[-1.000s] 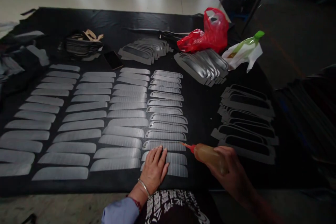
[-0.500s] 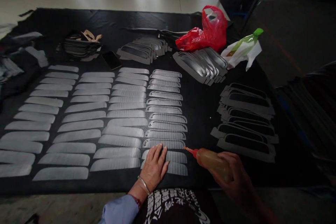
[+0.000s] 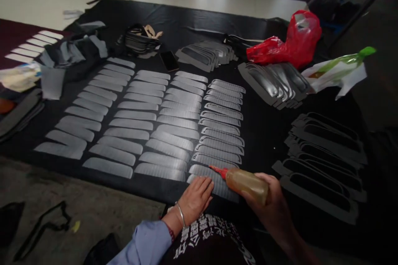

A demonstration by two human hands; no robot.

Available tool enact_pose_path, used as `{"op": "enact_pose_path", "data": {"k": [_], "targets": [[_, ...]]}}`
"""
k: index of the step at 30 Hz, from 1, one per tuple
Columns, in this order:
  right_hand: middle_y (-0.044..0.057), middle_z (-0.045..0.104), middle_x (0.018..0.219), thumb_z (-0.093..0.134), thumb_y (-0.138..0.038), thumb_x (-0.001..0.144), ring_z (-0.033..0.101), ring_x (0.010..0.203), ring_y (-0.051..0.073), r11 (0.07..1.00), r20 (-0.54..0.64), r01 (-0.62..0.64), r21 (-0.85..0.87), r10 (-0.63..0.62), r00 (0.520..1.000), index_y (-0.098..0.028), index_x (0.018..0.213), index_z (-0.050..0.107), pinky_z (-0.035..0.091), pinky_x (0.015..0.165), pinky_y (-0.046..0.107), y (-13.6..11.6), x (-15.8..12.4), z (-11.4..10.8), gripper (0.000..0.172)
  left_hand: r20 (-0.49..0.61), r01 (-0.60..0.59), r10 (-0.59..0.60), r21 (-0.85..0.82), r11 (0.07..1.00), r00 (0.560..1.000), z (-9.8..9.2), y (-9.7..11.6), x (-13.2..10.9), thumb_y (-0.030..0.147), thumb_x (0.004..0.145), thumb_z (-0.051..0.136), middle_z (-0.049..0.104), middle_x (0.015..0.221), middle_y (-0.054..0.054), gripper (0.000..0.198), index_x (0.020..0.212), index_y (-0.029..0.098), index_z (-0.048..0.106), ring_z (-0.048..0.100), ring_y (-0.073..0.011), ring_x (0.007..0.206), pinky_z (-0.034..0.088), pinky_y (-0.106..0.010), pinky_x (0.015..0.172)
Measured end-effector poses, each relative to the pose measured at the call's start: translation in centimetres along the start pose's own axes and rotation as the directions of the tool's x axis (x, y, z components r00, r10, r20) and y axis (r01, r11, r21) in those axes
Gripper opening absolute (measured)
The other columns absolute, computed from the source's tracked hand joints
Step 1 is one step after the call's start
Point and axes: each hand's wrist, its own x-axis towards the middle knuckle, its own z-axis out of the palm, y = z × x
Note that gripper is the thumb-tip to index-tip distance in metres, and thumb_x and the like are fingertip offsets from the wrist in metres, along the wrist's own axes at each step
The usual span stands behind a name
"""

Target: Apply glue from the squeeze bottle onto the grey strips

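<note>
My right hand (image 3: 270,198) is wrapped round a glue bottle (image 3: 247,184) of amber liquid with a red nozzle. The nozzle tip points left, over a curved grey piece (image 3: 202,170) near the front of the rightmost column. My left hand (image 3: 196,194) lies flat with fingers stretched out on the front end of that column. Glossy lines run along the upper edges of the pieces farther back, such as this grey piece (image 3: 217,158). Several more columns of plain grey pieces (image 3: 164,171) lie to the left on the black sheet.
Dark-centred frame pieces (image 3: 320,196) overlap at the right. Behind them are a stack of glossy pieces (image 3: 273,83), a red plastic bag (image 3: 301,41) and a white and green bag (image 3: 338,70). A phone (image 3: 169,61) and a dark bundle (image 3: 139,41) lie farther back. Scraps (image 3: 52,83) are at the left.
The view has swung left, so things appear farther right. The bottle's nozzle has moved from the right end of one piece to above the piece in front of it, closer to my left hand.
</note>
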Motion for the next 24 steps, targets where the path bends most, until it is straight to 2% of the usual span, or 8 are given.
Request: {"op": "enact_pose_path", "data": {"k": [4, 9, 15, 24], "targets": [[0.007, 0.052, 0.098, 0.062, -0.034, 0.075, 0.057, 0.089, 0.022, 0.992, 0.078, 0.124, -0.011, -0.122, 0.989, -0.023, 0.107, 0.044, 0.053, 0.074, 0.036, -1.8, 0.7, 2.0, 0.039, 0.05, 0.075, -0.075, 0.014, 0.997, 0.996, 0.7, -0.2, -1.0, 0.023, 0.088, 0.045, 0.052, 0.126, -0.014, 0.042, 0.128, 0.011, 0.041, 0.043, -0.0243, 0.122, 0.04, -0.041, 0.099], [0.008, 0.053, 0.097, 0.061, -0.034, 0.076, 0.058, 0.087, 0.022, 0.972, 0.106, 0.232, -0.03, -0.227, 0.968, -0.021, 0.106, 0.044, 0.054, 0.072, 0.036, -3.2, 1.6, 3.3, 0.038, 0.061, 0.096, -0.095, -0.007, 0.995, 0.994, 1.2, -0.4, -1.0, 0.029, 0.082, 0.056, 0.054, 0.123, -0.012, 0.047, 0.123, 0.01, 0.045, 0.044, -0.0251, 0.12, 0.035, -0.039, 0.103], [0.009, 0.054, 0.096, 0.063, -0.033, 0.075, 0.06, 0.087, 0.022, 0.959, 0.166, 0.282, -0.034, -0.273, 0.948, -0.02, 0.105, 0.046, 0.054, 0.072, 0.036, -3.9, 2.1, 4.2, 0.037, 0.048, 0.087, -0.084, -0.06, 0.994, 0.995, 1.1, -0.8, -0.9, 0.03, 0.079, 0.06, 0.057, 0.117, -0.011, 0.042, 0.116, 0.011, 0.05, 0.046, -0.0244, 0.116, 0.035, -0.039, 0.103], [0.009, 0.054, 0.098, 0.06, -0.034, 0.077, 0.06, 0.089, 0.023, 0.95, 0.155, 0.301, -0.08, -0.287, 0.945, -0.022, 0.107, 0.045, 0.055, 0.073, 0.037, -3.7, 2.5, 4.1, 0.036, 0.068, 0.097, -0.092, -0.078, 0.992, 0.993, 0.6, -0.9, -0.6, 0.03, 0.079, 0.058, 0.053, 0.123, -0.011, 0.05, 0.124, 0.013, 0.043, 0.044, -0.0239, 0.119, 0.036, -0.039, 0.101]]}}
